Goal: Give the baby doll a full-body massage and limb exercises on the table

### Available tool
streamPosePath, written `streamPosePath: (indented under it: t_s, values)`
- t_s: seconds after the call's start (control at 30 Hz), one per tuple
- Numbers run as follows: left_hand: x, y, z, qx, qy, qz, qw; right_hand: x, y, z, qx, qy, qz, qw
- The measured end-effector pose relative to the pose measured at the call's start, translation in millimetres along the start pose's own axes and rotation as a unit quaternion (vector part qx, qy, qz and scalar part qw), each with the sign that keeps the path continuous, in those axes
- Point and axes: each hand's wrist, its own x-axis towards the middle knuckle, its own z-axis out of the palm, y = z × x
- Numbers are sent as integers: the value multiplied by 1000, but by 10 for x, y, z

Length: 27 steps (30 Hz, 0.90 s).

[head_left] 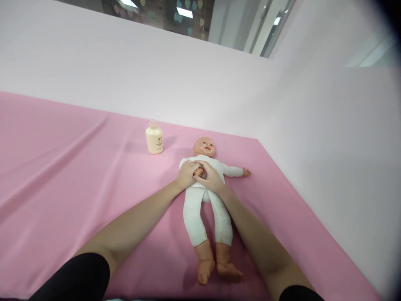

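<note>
A baby doll [206,209] in a white suit lies face up on the pink sheet [78,167], head away from me, bare feet toward me. Both my hands rest on its chest. My left hand [187,174] wraps around the doll's small hand and arm, which is folded across the chest. My right hand [210,177] lies over the chest beside it, fingers touching that same doll hand. The doll's other arm [234,171] stretches out to the right on the sheet.
A cream pump bottle [154,139] stands upright on the sheet to the left of the doll's head. Pale pink walls rise behind and to the right. The sheet's right edge runs diagonally close to the doll.
</note>
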Motion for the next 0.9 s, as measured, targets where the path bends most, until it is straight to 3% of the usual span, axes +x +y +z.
streamPosePath:
  t_s: [0.53, 0.9]
  values:
    - [-25, -13, 37, -6, 14, 3, 1000, 22, 0, 27, 11, 21, -17, 1000]
    - [-13, -29, 54, -17, 31, 9, 999, 15, 20, 42, -29, 20, 10, 999]
